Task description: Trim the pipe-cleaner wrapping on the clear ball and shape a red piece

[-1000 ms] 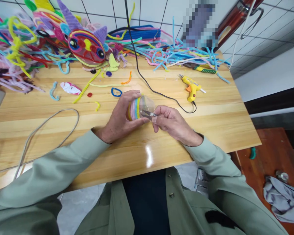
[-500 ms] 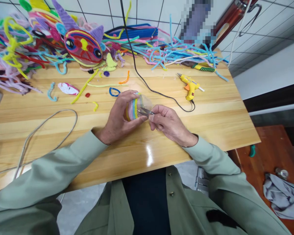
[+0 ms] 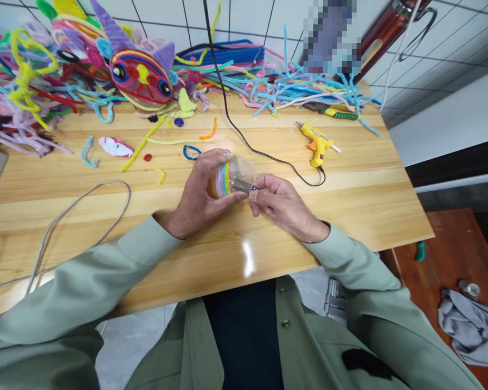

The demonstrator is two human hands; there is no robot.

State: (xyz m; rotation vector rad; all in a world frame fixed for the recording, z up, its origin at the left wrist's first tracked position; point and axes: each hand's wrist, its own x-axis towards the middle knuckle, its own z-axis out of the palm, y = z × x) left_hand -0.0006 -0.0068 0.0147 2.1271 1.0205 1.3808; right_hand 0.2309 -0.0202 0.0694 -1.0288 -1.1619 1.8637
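Note:
Near the middle of the wooden table (image 3: 350, 195), my left hand (image 3: 201, 192) is wrapped round a clear plastic piece (image 3: 224, 177) banded with yellow, blue, pink and white strips. My right hand (image 3: 282, 203) pinches small scissors (image 3: 243, 186), whose blades point left against the clear side of the piece. The scissors' handles are hidden by my fingers. Left of my left hand lie a blue loop (image 3: 191, 152), a small red piece (image 3: 147, 157) and a short yellow strip (image 3: 160, 176).
A yellow glue gun (image 3: 319, 143) lies at the right, its black cord crossing the table. Behind are a colourful horned figure (image 3: 142, 78) and heaped fuzzy sticks (image 3: 301, 86). A grey cable (image 3: 51, 230) loops at the left.
The whole view has shifted slightly, so things appear a little further right. Both hands keep nearly the same hold on the banded piece and the scissors.

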